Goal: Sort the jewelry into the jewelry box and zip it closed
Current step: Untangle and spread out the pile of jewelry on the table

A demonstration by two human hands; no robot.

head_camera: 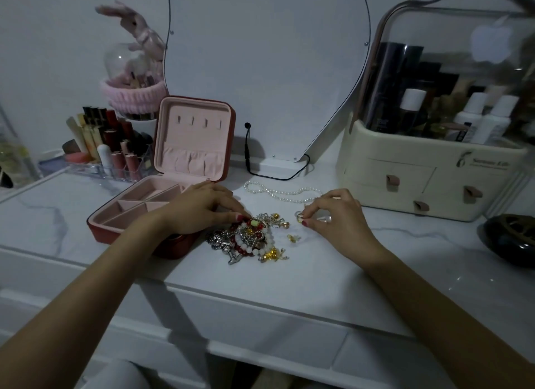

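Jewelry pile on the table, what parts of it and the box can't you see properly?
Head view only:
- Jewelry pile: tangled and dim; single pieces can't be counted.
- Jewelry box: the left hand and forearm cover its near right compartments and front edge.
- Small ring: the right hand pinches it; too small for detail.
- Pearl necklace: its right end vanishes behind the right hand's fingers.

Two bare forearms, no sleeves in sight, no watch, bracelet or ring visible on either. Left hand (199, 207) and right hand (337, 215) both with short nails painted dark red, seen on thumb and fingertips. Dim, bluish light throughout.
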